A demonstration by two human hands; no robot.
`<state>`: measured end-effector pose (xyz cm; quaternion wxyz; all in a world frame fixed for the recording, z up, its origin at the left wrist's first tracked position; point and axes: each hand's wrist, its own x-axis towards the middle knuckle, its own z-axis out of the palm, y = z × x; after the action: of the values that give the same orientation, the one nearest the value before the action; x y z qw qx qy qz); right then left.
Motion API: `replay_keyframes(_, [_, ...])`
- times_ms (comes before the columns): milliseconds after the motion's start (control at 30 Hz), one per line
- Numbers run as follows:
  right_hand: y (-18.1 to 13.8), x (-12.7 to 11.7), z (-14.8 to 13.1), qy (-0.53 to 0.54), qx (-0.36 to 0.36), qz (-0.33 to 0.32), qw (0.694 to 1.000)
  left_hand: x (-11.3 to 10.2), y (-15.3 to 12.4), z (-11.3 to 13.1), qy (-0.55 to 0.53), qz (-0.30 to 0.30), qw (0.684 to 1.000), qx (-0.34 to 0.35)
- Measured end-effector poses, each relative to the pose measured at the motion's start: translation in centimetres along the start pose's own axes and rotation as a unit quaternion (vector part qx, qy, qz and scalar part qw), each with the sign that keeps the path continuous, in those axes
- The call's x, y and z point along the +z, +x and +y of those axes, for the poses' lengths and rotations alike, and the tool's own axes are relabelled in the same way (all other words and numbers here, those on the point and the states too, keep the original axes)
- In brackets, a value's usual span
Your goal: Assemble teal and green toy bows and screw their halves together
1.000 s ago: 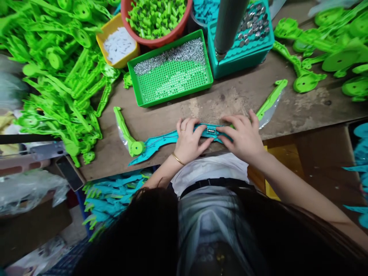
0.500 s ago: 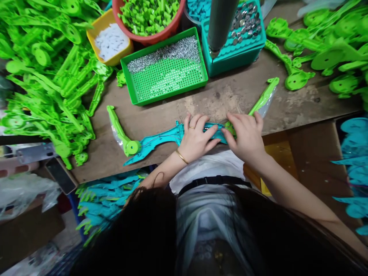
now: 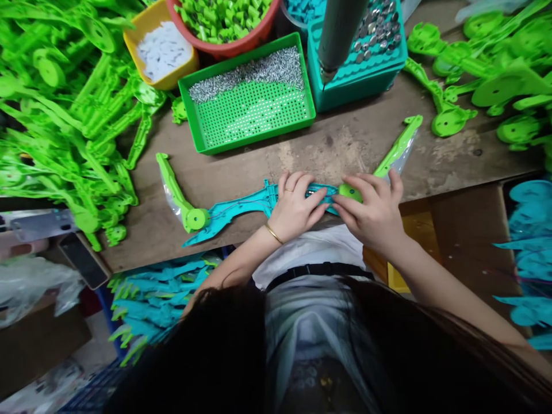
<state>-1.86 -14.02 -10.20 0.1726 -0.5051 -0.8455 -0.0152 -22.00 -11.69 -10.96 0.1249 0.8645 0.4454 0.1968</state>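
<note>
A long teal plastic toy part (image 3: 241, 208) lies along the near edge of the wooden bench (image 3: 345, 144). My left hand (image 3: 295, 208) presses down on its middle, fingers curled over it. My right hand (image 3: 374, 210) grips the right end, where a bright green arm piece (image 3: 399, 146) joins it. A second green arm (image 3: 179, 192) is attached at the part's left end. Fine wires run along the teal part.
A green tray of small screws (image 3: 248, 95), a yellow tub of white bits (image 3: 161, 49), a red bowl of green pieces (image 3: 224, 23) and a teal bin of metal discs (image 3: 366, 52) stand behind. A hanging grey screwdriver (image 3: 338, 34) points down. Green parts pile left (image 3: 64, 115) and right (image 3: 495, 75).
My hands have shifted slightly along the teal part; the right hand now closes round the green joint at its right end. The view has drifted a little.
</note>
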Motion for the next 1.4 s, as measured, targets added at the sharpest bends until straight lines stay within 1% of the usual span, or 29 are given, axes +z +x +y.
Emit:
replay_keyframes(100, [0.1, -0.3, 0.0, 0.000, -0.005, -0.030, 1.000, -0.2, 0.0, 0.1, -0.005, -0.005, 1.000, 0.016])
replay_keyframes(233, [0.6, -0.9, 0.0, -0.009, -0.024, -0.069, 0.997, -0.3, -0.2, 0.0, 0.009, -0.008, 0.998, 0.057])
replay_keyframes(300, [0.7, -1.1, 0.1, -0.020, -0.039, -0.072, 0.996, -0.3, -0.3, 0.0, 0.023, -0.012, 0.997, 0.068])
replay_keyframes(400, [0.9, -1.1, 0.2, -0.007, -0.044, -0.068, 0.997, -0.4, -0.3, 0.0, 0.021, -0.020, 0.997, 0.066])
replay_keyframes(533, [1.2, -0.7, -0.2, 0.013, -0.019, -0.080, 0.997, -0.7, -0.2, -0.2, -0.002, -0.019, 1.000, 0.024])
replay_keyframes(633, [1.4, -0.3, -0.6, 0.008, 0.004, -0.076, 0.997, -0.7, -0.2, -0.3, -0.006, -0.032, 0.999, 0.004])
replay_keyframes(867, [1.8, 0.7, -1.0, 0.024, 0.029, -0.069, 0.997, -0.5, -0.1, -0.3, 0.006, -0.058, 0.998, 0.003])
replay_keyframes(1000, [2.0, 1.0, -0.9, 0.025, 0.050, -0.073, 0.996, -0.5, -0.1, -0.3, 0.023, -0.058, 0.998, 0.009])
replay_keyframes(1100, [1.7, 1.1, -0.9, 0.054, 0.071, -0.073, 0.993, -0.4, -0.2, -0.4, 0.026, -0.056, 0.998, 0.013])
replay_keyframes(1167, [1.4, 0.8, -0.9, 0.088, 0.095, -0.065, 0.989, -0.4, -0.2, -0.4, 0.021, -0.066, 0.997, 0.020])
replay_keyframes(1267, [0.9, -0.2, -0.6, 0.123, 0.118, -0.041, 0.985, -0.4, -0.3, -0.4, 0.016, -0.091, 0.995, 0.034])
replay_keyframes(1333, [0.4, -1.2, -0.2, 0.121, 0.111, -0.026, 0.986, -0.4, -0.3, -0.4, 0.015, -0.103, 0.994, 0.043])
replay_keyframes(1400, [-0.1, -2.2, 0.4, 0.104, 0.097, -0.027, 0.990, -0.4, -0.2, -0.3, 0.017, -0.107, 0.993, 0.051])
